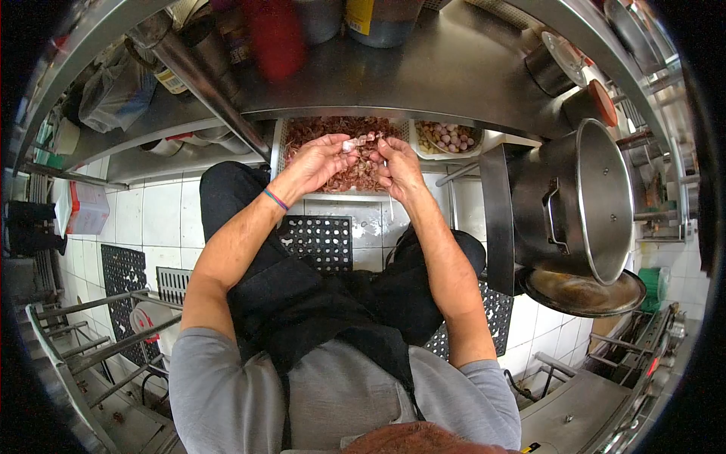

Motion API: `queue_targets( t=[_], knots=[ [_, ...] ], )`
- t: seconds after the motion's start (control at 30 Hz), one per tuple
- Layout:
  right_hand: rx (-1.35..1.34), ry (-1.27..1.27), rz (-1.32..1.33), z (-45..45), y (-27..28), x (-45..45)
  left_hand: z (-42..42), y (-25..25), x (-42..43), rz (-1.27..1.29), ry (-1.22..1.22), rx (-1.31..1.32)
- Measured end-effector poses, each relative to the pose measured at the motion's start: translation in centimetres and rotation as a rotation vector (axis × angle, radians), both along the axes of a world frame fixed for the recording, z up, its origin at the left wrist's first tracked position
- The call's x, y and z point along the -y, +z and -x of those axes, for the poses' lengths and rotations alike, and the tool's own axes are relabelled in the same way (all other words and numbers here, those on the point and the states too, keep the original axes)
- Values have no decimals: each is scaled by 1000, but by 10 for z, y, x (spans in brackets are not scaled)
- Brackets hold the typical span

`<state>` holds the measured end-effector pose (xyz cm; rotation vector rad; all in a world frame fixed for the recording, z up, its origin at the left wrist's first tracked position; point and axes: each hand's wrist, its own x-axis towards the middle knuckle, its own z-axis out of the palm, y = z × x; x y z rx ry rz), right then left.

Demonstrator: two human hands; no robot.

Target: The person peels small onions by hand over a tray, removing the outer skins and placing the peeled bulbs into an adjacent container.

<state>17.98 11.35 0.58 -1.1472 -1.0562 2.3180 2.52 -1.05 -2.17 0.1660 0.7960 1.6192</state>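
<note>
Hair (423, 439) of the wearer is nearest the cam, cut off at the bottom edge, well behind the fingers; grey tee (340, 386) & blk apron (302, 295) come next, btwn it and the hands.

Head view: L hand (325, 163), w/ a thin coloured wristband (277, 200) behind its fingers, pinches a small pale piece (349, 145) btwn thumb & fingertips, tips narrow. R hand (399, 168) is just beside it, fingers curled, tips drawn in close at some small reddish bits (369, 139) right of the pale piece; can't tell if it grips them. So the pale piece sits btwn the two hands, above the tray (348, 197), which is rectangular, white-rimmed & full of reddish shreds (355, 181) under the fingers.

Right of the R fingers, near: white container (446, 157) w/ pinkish round bulbs (457, 138). Farther right, a big metal pot (544, 197) on its side, opening turned away from the hands, w/ a round brownish pan or lid (586, 295) below it. Ahead of both hands' fingers: steel shelf (363, 94), w/ a blurred red container (276, 38) & a yellow-labelled one (382, 19) on it. Behind the fingers, btwn the knees: blk perforated mat (321, 246) on white tiles (367, 259).
</note>
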Motion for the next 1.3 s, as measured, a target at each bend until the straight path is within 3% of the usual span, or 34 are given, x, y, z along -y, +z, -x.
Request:
queue_targets(
  t=[0.1,0.33,0.87,0.97,1.17,1.3],
  knots=[
    [0,84,28,-4,-4,-6,0,-3,0,12,12,14],
    [67,249,-517,1,2,17,-3,3,0,9,33,-3],
    [70,332,-587,4,1,27,-5,1,0,-20,58,-183],
    [-24,255,-658,10,-26,22,-4,-1,1,-27,45,-192],
    [-85,273,-232,2,6,20,-5,7,0,-39,48,-150],
    [-54,302,-278,4,8,25,-5,5,1,-24,68,-138]
  ],
)
